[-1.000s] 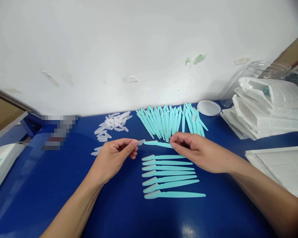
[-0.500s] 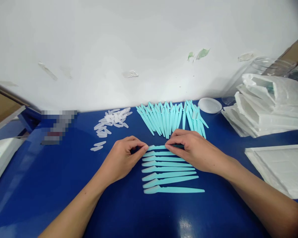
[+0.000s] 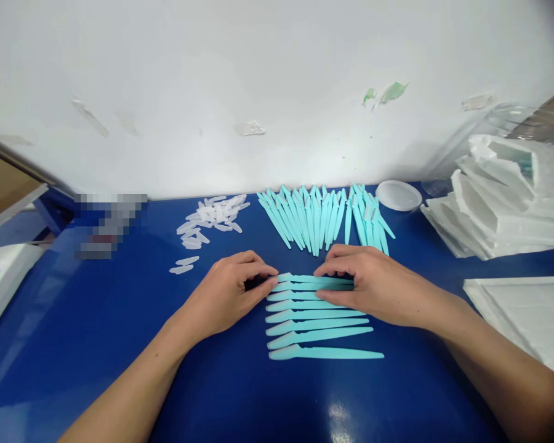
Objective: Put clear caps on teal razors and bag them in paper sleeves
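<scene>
Several turquoise eyebrow razors [image 3: 321, 323] lie in a row, one above another, heads to the left and handles to the right. My left hand [image 3: 237, 289] is at the head of the farthest eyebrow razor [image 3: 300, 279], its thumb and forefinger closed round the tip. Over the handles of the upper razors is my right hand [image 3: 373, 280], thumb and forefinger apart, holding nothing. It hides some handle ends. Beyond the hands, a bunch of more turquoise razors [image 3: 311, 215] is fanned out. Small white translucent blade covers [image 3: 216, 212] are heaped to its left.
A round translucent lid [image 3: 399, 195] lies by the wall. White padded envelopes [image 3: 512, 203] are stacked at the right, with another white envelope [image 3: 526, 314] nearer. A white device [image 3: 9, 277] stands at the left edge of the blue table [image 3: 120, 320].
My right thumb and forefinger have spread apart, letting go of the farthest razor, which now lies in the row. My left fingers stay at its head. The view has shifted slightly.
</scene>
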A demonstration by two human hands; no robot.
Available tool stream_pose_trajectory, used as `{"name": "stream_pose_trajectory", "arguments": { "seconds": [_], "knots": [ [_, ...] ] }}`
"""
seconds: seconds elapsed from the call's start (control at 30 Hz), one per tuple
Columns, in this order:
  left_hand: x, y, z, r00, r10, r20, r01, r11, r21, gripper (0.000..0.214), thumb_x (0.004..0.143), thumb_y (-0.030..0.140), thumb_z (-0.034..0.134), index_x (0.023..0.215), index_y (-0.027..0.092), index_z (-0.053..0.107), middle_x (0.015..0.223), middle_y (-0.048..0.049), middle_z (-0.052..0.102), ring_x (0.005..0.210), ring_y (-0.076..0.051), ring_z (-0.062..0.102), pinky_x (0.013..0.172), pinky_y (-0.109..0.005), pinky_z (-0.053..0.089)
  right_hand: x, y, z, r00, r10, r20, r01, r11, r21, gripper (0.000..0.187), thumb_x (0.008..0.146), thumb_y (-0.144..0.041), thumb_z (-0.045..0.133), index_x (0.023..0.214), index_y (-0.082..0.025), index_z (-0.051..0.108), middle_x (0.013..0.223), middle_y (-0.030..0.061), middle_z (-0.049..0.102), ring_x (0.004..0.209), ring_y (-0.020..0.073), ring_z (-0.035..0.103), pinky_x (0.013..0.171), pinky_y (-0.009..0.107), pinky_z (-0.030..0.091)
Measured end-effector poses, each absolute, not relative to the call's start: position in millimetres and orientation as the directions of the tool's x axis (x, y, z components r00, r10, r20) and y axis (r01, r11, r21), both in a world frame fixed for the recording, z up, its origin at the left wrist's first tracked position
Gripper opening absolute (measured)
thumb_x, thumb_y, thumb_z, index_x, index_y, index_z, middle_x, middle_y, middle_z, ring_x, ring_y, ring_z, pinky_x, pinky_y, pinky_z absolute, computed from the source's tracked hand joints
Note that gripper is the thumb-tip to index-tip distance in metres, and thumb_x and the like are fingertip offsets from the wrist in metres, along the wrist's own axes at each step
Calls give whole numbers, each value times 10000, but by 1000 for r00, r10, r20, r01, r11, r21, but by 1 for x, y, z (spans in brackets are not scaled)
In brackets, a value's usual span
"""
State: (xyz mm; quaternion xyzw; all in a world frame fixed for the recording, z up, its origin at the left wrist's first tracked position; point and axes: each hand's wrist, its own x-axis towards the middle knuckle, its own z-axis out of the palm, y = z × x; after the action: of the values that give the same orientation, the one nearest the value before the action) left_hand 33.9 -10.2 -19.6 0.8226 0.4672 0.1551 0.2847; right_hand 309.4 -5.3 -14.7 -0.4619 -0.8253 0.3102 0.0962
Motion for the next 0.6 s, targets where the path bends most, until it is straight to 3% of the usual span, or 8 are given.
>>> {"name": "stream_pose_trajectory", "arguments": {
  "seconds": [0.1,0.2,0.3,0.43,0.6],
  "knots": [
    [23,-8,-14,480,876,49,683,-408,605,268,988,415,575,1081,261,773,1000,-42,705,734,-156,612,640,-268,451,312,-2,-10,-545,834,-87,687,384,-617,294,954,-489,594,1022,-265,770,895,25,673,668,138,587,616,301,420],
    [-3,-3,-4,329,937,114,748,-333,575,261,939,463,645,992,244,777,940,-34,716,782,-175,618,674,-266,468,316,3,-7,-445,896,5,701,352,-621,302,980,-440,559,909,-241,775,775,10,672,632,134,574,603,299,410],
    [-27,1,3,234,971,53,799,-223,558,257,890,494,702,925,248,768,867,-14,708,766,-170,606,644,-255,458,318,8,-7,-353,935,45,725,304,-618,295,965,-414,578,827,-231,765,688,-12,656,577,122,537,568,296,387],
    [-21,-3,0,377,926,-12,754,-299,584,223,873,479,732,953,274,770,923,-4,692,787,-156,616,648,-245,470,317,9,-10,-379,925,-21,714,278,-643,263,922,-444,633,804,-238,746,626,-41,616,554,106,517,543,273,386],
    [20,-13,-14,633,766,106,566,-552,612,227,937,380,687,1147,322,751,1198,-42,644,1044,-196,610,845,-302,504,320,6,-11,-364,931,-13,729,276,-626,294,903,-482,651,763,-232,715,590,-49,572,536,99,476,519,266,361]
  ]
}}
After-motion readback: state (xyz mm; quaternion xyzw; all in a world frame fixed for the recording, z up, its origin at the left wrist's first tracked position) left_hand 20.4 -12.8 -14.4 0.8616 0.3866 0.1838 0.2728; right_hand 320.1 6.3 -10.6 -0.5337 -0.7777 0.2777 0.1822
